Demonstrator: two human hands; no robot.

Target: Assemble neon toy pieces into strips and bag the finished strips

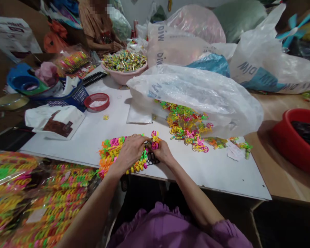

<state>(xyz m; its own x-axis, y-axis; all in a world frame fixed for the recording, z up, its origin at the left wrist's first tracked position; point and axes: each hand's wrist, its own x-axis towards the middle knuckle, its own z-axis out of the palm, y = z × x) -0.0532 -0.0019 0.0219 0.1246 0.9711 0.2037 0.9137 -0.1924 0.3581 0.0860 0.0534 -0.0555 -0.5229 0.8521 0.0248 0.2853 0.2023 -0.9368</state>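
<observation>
My right hand is closed on a small bunch of pink and yellow ring-shaped plastic pieces at the table's front. My left hand is beside it, its fingers bent together and reaching toward the same spot; what its fingertips grip is hidden. Under both hands lies a black slotted rack, its right end bare. Rows of pink, orange, yellow and green plastic pieces fill the rack's left part. Loose pieces of similar colours spill from a large translucent bag beyond my right hand.
A pink basin of small wrapped items stands at the back, near a seated person. Left are a red basket, a blue basket and a white pouch. Bagged filled rows lie lower left; a red tub stands right.
</observation>
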